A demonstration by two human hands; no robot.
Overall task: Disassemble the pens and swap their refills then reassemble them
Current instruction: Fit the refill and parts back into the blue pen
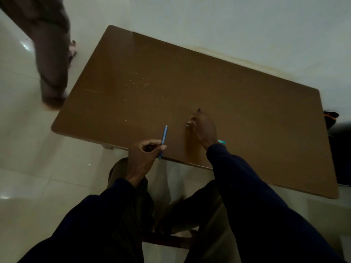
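My left hand (145,154) pinches a blue pen (164,136) near its lower end, at the front edge of the brown table (247,111). The pen points away from me, its pale tip up. To the right, my right hand (204,128) rests on the table and holds a second pen. That turquoise pen (221,142) shows only as a short end by my wrist and a small metallic tip (188,124) past my fingers. The rest of it is hidden under my hand.
Another person's legs (51,59) stand blurred at the table's far left corner. Pale specks dot the tabletop's middle. A dark bag (331,118) lies on the floor past the right edge. My knees and a stool (167,238) are below the front edge.
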